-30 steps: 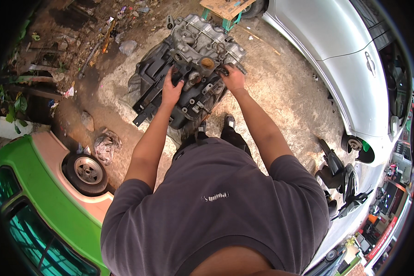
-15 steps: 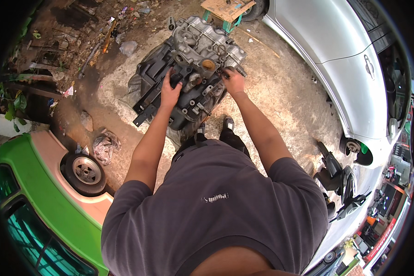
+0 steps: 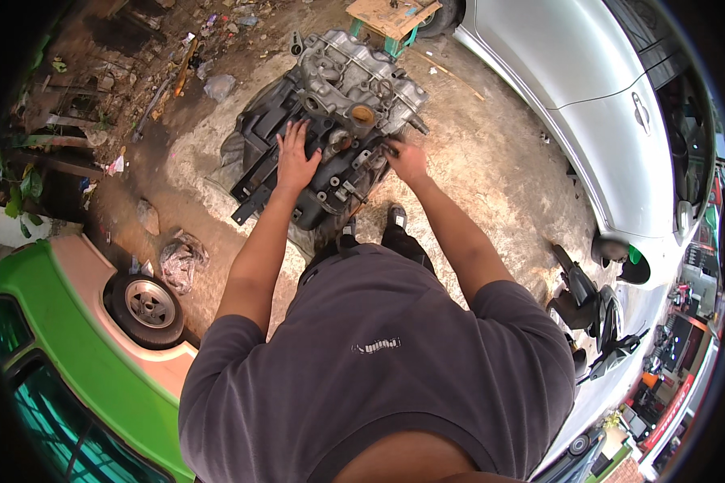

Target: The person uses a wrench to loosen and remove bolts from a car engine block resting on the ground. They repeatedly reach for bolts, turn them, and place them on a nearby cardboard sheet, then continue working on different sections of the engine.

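A greasy metal engine (image 3: 338, 68) rests on the ground in front of me, with a large black plastic part (image 3: 259, 133) along its near left side. My left hand (image 3: 298, 161) lies on the black part with its fingers spread. My right hand (image 3: 407, 161) is at the right edge of the assembly, below a protruding metal shaft (image 3: 419, 125). Its fingers are bent in and pressed together at the edge; what they grip is hidden. Between my hands sits a round opening with a brownish inside (image 3: 362, 117).
A silver car (image 3: 556, 64) stands at the right, with a motorcycle (image 3: 592, 310) below it. A green and pink vehicle (image 3: 64, 322) is at the lower left. A small wooden-topped stool (image 3: 391, 18) stands beyond the engine. Litter and a plastic bag (image 3: 219, 87) lie at the left.
My left hand has gone from a grip with thumb apart to spread fingers on the black part. My right hand has moved slightly nearer along the engine's right edge.
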A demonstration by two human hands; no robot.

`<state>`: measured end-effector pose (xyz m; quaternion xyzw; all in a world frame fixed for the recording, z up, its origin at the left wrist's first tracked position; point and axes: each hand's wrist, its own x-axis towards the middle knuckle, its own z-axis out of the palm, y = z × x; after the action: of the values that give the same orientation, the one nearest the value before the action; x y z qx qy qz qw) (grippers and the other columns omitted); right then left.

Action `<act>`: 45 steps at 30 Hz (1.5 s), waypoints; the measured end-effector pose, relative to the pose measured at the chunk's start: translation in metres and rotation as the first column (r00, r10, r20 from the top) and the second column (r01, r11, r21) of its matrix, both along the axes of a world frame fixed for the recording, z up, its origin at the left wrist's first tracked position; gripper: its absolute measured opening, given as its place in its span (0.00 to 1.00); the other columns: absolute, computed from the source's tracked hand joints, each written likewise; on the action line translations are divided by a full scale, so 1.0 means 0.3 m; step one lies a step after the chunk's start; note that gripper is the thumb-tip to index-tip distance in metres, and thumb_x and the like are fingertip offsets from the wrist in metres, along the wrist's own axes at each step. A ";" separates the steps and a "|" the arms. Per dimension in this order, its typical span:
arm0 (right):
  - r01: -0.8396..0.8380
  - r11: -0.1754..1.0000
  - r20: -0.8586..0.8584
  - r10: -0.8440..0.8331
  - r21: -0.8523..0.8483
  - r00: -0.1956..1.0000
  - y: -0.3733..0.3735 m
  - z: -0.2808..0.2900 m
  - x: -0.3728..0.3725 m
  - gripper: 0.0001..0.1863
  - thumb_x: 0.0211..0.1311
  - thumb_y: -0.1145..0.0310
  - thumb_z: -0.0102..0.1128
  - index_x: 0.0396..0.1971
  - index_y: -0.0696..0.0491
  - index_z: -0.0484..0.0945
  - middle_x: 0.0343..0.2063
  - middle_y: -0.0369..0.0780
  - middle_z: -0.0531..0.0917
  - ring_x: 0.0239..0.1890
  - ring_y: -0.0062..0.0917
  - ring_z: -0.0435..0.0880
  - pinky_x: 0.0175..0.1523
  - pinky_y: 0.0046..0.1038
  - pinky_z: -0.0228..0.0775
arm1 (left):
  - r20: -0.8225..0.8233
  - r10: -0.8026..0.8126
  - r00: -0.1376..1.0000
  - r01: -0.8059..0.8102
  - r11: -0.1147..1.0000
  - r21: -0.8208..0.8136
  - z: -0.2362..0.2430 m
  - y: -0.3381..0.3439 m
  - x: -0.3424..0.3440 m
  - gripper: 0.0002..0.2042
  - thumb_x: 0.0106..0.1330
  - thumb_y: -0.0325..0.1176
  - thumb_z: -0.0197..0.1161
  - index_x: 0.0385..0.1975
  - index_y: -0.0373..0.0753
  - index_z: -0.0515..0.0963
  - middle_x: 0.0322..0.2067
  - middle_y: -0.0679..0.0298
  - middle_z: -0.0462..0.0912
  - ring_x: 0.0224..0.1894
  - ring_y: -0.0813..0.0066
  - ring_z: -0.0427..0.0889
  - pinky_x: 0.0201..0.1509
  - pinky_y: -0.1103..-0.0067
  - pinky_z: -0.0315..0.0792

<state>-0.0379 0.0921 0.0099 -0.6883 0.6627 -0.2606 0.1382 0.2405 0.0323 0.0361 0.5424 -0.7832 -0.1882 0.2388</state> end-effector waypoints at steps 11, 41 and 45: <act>0.068 0.974 -0.032 -0.063 0.215 0.998 0.009 -0.026 0.025 0.27 0.58 0.59 0.59 0.60 0.39 0.71 0.55 0.41 0.74 0.47 0.40 0.81 0.50 0.38 0.76 | 0.170 -0.089 0.981 0.074 0.993 0.091 -0.013 -0.075 0.051 0.39 0.61 0.50 0.62 0.70 0.42 0.55 0.71 0.53 0.50 0.74 0.52 0.43 0.74 0.52 0.37; 0.122 0.933 0.077 -0.157 0.337 0.985 0.019 0.001 0.108 0.47 0.52 0.62 0.63 0.71 0.33 0.48 0.62 0.51 0.69 0.54 0.47 0.77 0.57 0.40 0.73 | 0.189 -0.158 0.969 0.142 0.985 0.096 -0.027 -0.078 0.054 0.39 0.59 0.58 0.60 0.69 0.48 0.59 0.73 0.57 0.47 0.75 0.53 0.40 0.74 0.50 0.35; 0.116 0.928 0.054 -0.144 0.355 0.988 0.069 -0.001 0.104 0.47 0.52 0.61 0.63 0.72 0.33 0.48 0.61 0.51 0.69 0.54 0.46 0.78 0.57 0.38 0.73 | 0.205 -0.167 0.964 0.144 0.982 0.119 -0.017 -0.079 0.053 0.39 0.59 0.59 0.60 0.69 0.50 0.59 0.73 0.58 0.46 0.75 0.53 0.38 0.74 0.50 0.35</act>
<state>-0.0066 0.1129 0.0096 -0.5963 0.7367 -0.1742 0.2672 0.2564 0.0085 0.0310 0.5079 -0.8338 -0.1870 0.1090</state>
